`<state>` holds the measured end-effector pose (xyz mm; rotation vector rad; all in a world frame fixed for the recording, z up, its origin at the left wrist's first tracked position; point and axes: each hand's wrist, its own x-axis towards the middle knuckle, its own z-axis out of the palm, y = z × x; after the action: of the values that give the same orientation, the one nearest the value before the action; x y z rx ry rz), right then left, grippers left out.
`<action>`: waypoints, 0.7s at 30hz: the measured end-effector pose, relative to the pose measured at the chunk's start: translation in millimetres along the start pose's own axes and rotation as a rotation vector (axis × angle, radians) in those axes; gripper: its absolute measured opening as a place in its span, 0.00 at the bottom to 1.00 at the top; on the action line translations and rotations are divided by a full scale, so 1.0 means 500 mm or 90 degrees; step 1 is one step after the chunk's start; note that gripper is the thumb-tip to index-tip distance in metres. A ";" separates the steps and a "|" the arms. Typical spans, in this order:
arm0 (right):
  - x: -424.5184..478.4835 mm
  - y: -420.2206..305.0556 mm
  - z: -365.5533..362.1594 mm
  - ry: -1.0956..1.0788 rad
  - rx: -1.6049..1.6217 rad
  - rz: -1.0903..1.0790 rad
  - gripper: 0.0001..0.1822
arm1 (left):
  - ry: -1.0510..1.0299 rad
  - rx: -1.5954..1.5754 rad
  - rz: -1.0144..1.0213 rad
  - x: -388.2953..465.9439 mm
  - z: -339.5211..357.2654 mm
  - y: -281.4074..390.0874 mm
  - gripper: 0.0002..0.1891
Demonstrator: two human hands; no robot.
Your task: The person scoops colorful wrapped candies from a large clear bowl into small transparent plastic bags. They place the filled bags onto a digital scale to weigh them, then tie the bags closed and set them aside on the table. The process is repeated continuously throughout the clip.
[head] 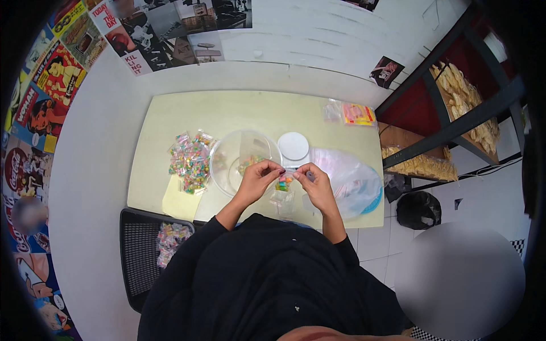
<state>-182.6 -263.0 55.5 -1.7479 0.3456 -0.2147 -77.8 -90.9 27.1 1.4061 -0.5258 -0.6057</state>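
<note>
Between them, my left hand (259, 180) and my right hand (315, 184) pinch the top edge of a small clear plastic bag (284, 182) with colourful pieces in its lower part. Below it, empty clear bags (283, 202) lie on the table. Beside my left hand stands a round clear plastic tub (222, 179) with some colourful pieces and a clear bag in it. A white scale with a round plate (293, 146) is just beyond my hands. Left of the tub lies a heap of small filled bags (190, 162).
A large translucent plastic bag (345, 181) lies over a blue rim at the right. Packets (358, 114) lie at the table's back right corner. A black basket (138, 255) with small filled bags stands at the lower left. Shelves (418, 160) of bagged yellowish goods stand at the right.
</note>
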 end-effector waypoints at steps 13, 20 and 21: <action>0.005 0.018 -0.007 0.006 0.012 -0.009 0.10 | -0.005 0.012 0.019 0.001 0.018 0.007 0.05; 0.007 0.040 0.008 -0.042 -0.004 -0.034 0.08 | 0.016 0.185 0.092 -0.020 0.026 0.024 0.05; 0.004 0.031 0.008 -0.045 -0.024 -0.040 0.08 | 0.018 0.210 0.104 -0.024 0.027 0.022 0.05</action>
<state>-180.9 -262.7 39.6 -1.8002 0.2453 -0.1912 -94.8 -92.0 39.6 1.6592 -0.7346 -0.3770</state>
